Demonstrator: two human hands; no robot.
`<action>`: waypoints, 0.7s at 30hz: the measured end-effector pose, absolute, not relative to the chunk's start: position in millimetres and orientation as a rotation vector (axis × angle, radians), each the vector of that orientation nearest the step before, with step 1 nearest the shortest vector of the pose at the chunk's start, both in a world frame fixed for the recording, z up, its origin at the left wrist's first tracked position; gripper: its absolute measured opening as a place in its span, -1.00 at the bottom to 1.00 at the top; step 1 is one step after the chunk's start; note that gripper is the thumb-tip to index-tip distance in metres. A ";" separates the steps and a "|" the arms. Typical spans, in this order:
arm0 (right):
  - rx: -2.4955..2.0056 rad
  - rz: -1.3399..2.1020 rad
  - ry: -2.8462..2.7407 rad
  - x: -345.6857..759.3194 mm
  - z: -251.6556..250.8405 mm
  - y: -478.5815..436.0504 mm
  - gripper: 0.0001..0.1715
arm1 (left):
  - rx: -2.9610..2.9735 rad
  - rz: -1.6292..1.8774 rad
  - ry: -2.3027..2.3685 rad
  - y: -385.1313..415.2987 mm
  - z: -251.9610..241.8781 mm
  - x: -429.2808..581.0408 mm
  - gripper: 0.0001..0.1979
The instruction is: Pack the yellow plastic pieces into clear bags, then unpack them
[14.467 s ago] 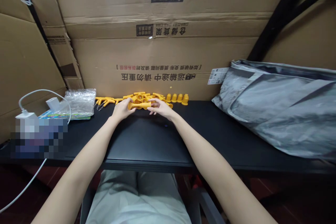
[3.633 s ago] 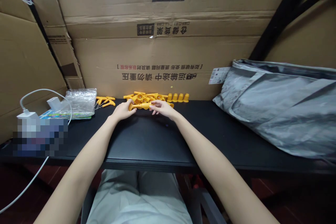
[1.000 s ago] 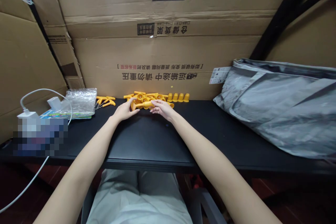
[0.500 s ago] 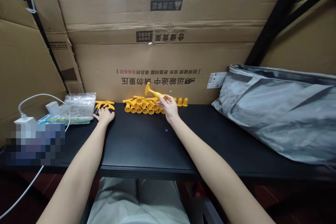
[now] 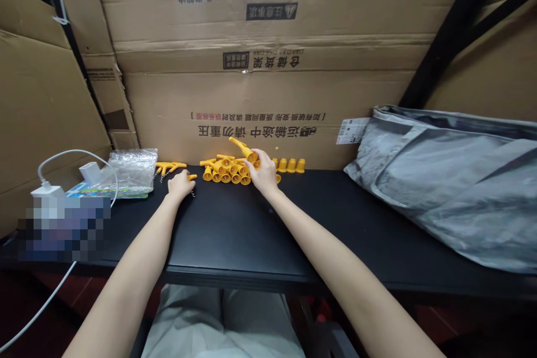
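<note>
**Asker:** What fills most of your view?

**Me:** Flattened cardboard boxes (image 5: 268,95), standing as a wall along the far edge. Below them is the black table (image 5: 235,235) where I sit. A grey bag (image 5: 453,179) lies slumped across its right side.

**Asker:** And on the left?

**Me:** A clear plastic bag (image 5: 133,166) at the far left, with a white charger (image 5: 89,172) just beside it.

**Asker:** Where are your hands?

**Me:** Both are far out on the table, near the cardboard. My right hand (image 5: 262,170) is at the right end of the pile of yellow parts (image 5: 224,172). Its fingers are closed on a long yellow piece (image 5: 240,147), which is lifted above the pile and tilts up toward the far left. My left hand (image 5: 180,184) rests left of the pile with its fingers curled around a small yellow piece (image 5: 192,177). Only the tip of that piece shows at my thumb side.

**Asker:** Anything smaller nearby?

**Me:** A few T-shaped yellow pieces (image 5: 168,166) lie just beyond my left hand. A short row of yellow caps (image 5: 290,165) stands upright to the right of my right hand, against the cardboard.
</note>
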State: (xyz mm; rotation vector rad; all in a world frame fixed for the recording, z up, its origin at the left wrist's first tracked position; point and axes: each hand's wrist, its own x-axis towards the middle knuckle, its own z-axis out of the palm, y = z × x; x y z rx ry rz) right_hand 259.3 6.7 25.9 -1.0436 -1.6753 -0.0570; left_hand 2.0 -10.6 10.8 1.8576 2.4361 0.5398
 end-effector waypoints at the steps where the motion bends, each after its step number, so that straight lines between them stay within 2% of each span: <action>1: -1.088 -0.090 -1.699 257.0 27.9 10.1 -0.65 | 1.867 0.529 2.419 -11.1 11.6 3.4 -0.61; 10: -1.359 -0.012 -1.806 244.4 17.4 40.3 -0.60 | 1.972 0.482 2.370 -12.1 11.3 9.5 -0.64; 16: -1.318 -0.009 -1.843 249.6 13.5 39.2 -0.42 | 1.980 0.449 2.351 -13.5 12.8 11.9 -0.62; 21: -1.344 -0.070 -1.569 282.5 18.4 51.7 -0.50 | 1.981 0.433 2.352 -12.8 13.1 12.9 -0.63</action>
